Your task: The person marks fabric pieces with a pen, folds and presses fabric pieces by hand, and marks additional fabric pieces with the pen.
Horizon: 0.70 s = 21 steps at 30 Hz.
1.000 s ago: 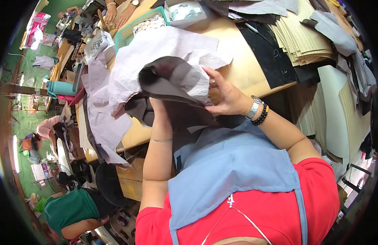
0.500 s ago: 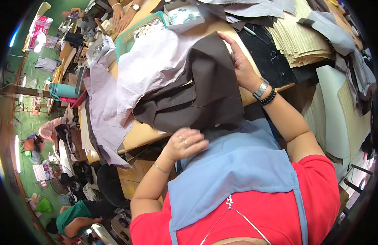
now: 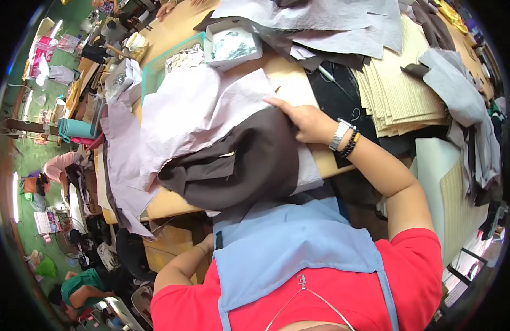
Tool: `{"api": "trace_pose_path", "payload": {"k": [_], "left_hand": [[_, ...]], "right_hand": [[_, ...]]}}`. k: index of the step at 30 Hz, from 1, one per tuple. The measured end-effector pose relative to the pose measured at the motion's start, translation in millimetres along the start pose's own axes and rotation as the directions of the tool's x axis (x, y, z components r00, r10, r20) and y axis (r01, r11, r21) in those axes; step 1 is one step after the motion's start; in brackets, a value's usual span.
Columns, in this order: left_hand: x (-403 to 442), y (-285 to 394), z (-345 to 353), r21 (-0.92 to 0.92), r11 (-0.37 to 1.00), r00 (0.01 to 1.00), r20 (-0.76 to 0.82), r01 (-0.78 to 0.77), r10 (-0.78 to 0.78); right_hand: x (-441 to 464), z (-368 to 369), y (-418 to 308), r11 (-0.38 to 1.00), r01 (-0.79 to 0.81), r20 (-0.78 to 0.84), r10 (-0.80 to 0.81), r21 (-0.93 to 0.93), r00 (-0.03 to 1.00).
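Observation:
A dark brown fabric piece (image 3: pixel 260 157), bunched into a rounded fold with a small opening in it, lies at the table's front edge. My right hand (image 3: pixel 313 124) grips its upper right edge, one finger stretched along the top. Pale lilac fabric (image 3: pixel 183 110) is joined to or lies against the brown piece and spreads to the left, its near edge hanging over the table. My left hand (image 3: pixel 208 243) is low beside my blue apron (image 3: pixel 299 226), below the table edge. Its fingers are hidden.
A green basket (image 3: pixel 148 83) of small pale pieces and a white box (image 3: pixel 254 51) stand behind the fabric. Stacked quilted cream sheets (image 3: pixel 401 88) and grey cloth (image 3: pixel 453 83) lie at the right. Another person's hands show at the top edge.
My left hand has dropped from in front of the brown fabric to below the table edge. The brown fabric has folded over into a rounder bunch, with my right hand still at its edge.

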<state>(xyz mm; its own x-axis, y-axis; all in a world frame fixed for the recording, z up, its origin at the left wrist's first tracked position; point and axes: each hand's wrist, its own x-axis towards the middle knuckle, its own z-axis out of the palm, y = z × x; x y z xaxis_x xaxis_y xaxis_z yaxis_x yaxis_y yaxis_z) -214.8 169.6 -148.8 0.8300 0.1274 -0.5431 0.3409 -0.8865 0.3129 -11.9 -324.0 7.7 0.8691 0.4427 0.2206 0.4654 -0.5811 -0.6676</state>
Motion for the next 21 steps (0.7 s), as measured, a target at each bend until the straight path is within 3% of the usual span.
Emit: {"api": "trace_pose_path", "payload": {"k": [4,5,8,9,13,21], "left_hand": [[-19,38,3,0.033,0.999,0.997,0.079,-0.001,-0.001],[-24,47,3,0.037,0.999,0.996,0.089,0.000,-0.003],[-33,77,-2,0.046,0.999,0.994,0.113,-0.008,0.003],[-34,87,-4,0.048,0.999,0.993,0.118,-0.013,0.007],[-33,123,-10,0.037,0.999,0.992,0.122,-0.020,0.016],[-34,147,-5,0.031,0.999,0.990,0.142,-0.015,0.010]], "right_hand": [[7,1,9,0.996,0.041,0.036,-0.044,0.081,0.998],[8,2,10,0.991,0.085,-0.023,-0.083,0.100,0.996],[9,-1,4,0.988,-0.064,0.041,0.059,0.142,0.997],[8,6,11,0.994,0.009,-0.006,-0.008,0.113,1.000],[9,8,15,0.991,0.030,-0.021,-0.027,0.134,0.999],[11,2,12,0.995,-0.031,0.077,0.024,0.097,0.997]]}}
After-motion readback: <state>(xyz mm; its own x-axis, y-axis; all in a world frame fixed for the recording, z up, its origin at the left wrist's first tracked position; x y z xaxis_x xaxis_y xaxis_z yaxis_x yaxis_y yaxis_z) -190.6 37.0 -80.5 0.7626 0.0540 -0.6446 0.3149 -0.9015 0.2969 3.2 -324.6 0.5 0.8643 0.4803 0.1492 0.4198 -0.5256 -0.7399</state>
